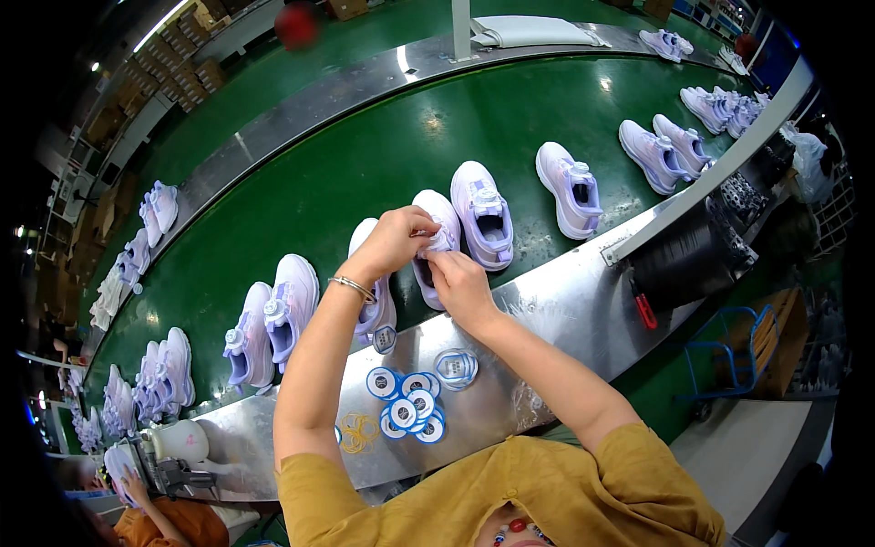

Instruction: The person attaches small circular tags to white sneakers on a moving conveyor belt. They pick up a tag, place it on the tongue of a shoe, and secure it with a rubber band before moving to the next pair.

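Note:
A pale lavender sneaker (437, 206) stands on the green belt with its toe pointing away from me. Both my hands meet over its tongue. My left hand (399, 241) has a bracelet at the wrist, and its thumb and fingers are pinched together at the top of the shoe. From the right, my right hand (463, 286) pinches at the same spot. Whatever small part lies between the fingertips is hidden. Just left, partly behind my left forearm, is another sneaker (372, 314) with a dark-edged tag (385, 340) at its heel.
Round blue-and-white tags (401, 413), clear-edged labels (456, 368) and yellow rubber bands (359, 432) lie on the metal ledge (556, 314). More sneakers (481, 215) line the belt (365, 173). A white post (720, 169) rises at right. A co-worker (169, 521) holds a shoe at lower left.

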Action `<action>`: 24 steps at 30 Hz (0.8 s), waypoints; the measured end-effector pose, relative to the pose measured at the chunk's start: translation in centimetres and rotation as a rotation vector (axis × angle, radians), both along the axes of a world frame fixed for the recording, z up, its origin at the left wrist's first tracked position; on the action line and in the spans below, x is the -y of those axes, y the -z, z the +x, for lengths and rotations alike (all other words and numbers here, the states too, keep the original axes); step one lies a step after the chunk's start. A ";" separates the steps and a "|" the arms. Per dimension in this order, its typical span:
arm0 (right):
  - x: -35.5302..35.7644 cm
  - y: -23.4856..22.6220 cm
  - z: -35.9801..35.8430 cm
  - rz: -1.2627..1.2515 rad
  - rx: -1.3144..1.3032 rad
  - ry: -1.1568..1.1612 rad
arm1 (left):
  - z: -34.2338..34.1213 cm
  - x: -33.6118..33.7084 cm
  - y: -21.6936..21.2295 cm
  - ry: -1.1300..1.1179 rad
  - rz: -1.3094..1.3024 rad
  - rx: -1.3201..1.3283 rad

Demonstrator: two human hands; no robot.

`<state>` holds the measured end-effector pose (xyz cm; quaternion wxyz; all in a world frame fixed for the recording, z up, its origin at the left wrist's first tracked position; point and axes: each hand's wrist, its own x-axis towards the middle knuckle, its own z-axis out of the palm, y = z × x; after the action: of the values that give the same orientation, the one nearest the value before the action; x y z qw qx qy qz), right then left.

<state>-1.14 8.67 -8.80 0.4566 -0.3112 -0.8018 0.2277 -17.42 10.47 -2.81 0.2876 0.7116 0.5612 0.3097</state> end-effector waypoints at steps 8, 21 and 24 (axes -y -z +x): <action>0.3 0.4 -0.5 0.027 0.052 -0.011 | 1.8 -0.8 0.1 -0.187 -0.001 -0.544; 0.5 -0.8 -0.6 -0.053 0.036 -0.051 | 0.7 -0.3 -2.0 -0.077 -0.080 -0.416; 1.1 -1.1 -0.8 -0.017 0.016 -0.056 | -1.1 0.3 -1.2 0.043 0.011 -0.146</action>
<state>-1.90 7.59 -7.74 0.4412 -0.2945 -0.8117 0.2446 -18.55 10.13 -1.57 0.2487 0.7456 0.5637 0.2540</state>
